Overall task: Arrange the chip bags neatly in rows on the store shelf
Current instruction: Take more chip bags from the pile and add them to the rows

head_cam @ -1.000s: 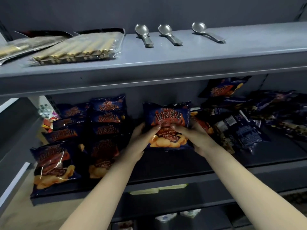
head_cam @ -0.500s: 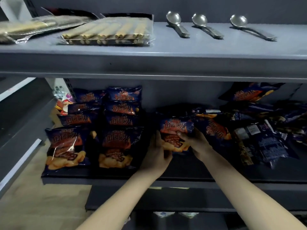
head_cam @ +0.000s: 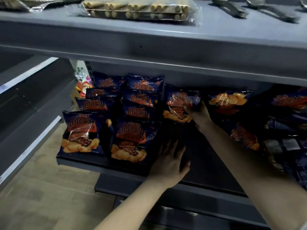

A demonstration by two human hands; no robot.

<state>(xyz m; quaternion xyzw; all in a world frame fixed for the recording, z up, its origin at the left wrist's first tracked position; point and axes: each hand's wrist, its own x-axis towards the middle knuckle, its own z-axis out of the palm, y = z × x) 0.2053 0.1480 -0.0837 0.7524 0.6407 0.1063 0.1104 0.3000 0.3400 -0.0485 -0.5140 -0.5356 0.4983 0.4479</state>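
Dark blue chip bags with orange print stand in two rows (head_cam: 106, 112) at the left of the dark lower shelf (head_cam: 207, 165). A third row starts with one upright chip bag (head_cam: 178, 105) at the back; my right hand (head_cam: 197, 113) grips its right side, thumb on its front. My left hand (head_cam: 169, 161) hovers with relaxed fingers and holds nothing, over the shelf beside the front bag of the second row (head_cam: 131, 141). A loose pile of chip bags (head_cam: 245, 133) lies jumbled on the right.
The grey upper shelf (head_cam: 149, 40) overhangs the bags, carrying packs of wafer rolls (head_cam: 136, 9) and metal spoons (head_cam: 232, 7). Another shelf unit (head_cam: 28, 103) stands at left. A tan floor (head_cam: 41, 196) shows below.
My left hand has let go of the bag and drawn back toward the shelf's front. The right hand has pushed the bag deeper onto the shelf. The camera has moved closer and lower.
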